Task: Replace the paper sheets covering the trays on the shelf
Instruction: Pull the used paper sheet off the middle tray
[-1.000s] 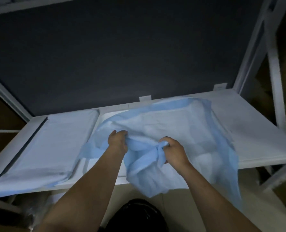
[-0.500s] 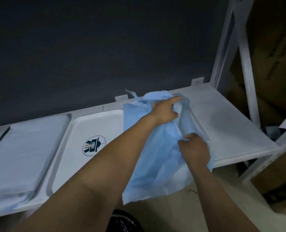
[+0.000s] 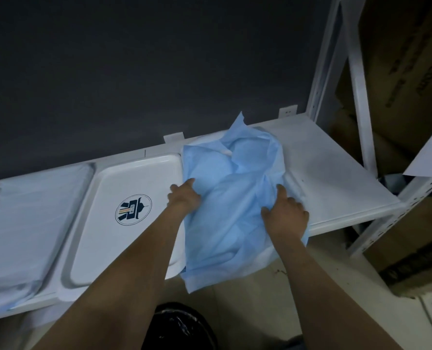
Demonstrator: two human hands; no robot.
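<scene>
Paper sheet (image 3: 232,198) bunched between two hands

The left hand (image 3: 183,198) grips the blue sheet's left edge, fingers curled into the folds. The right hand (image 3: 284,214) lies on its right edge, index finger straight and the others bent; I cannot tell whether it pinches the paper. Under both hands the sheet rests on the shelf (image 3: 336,188) and overhangs its front. Just left of the left hand sits a bare white tray (image 3: 104,188), and farther left a covered tray (image 3: 28,210).

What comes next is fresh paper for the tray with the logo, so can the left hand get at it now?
Probably yes: the left hand sits just past the right edge of the tray, with nothing between them. It grips the blue sheet, though, so it must let go first.
</scene>
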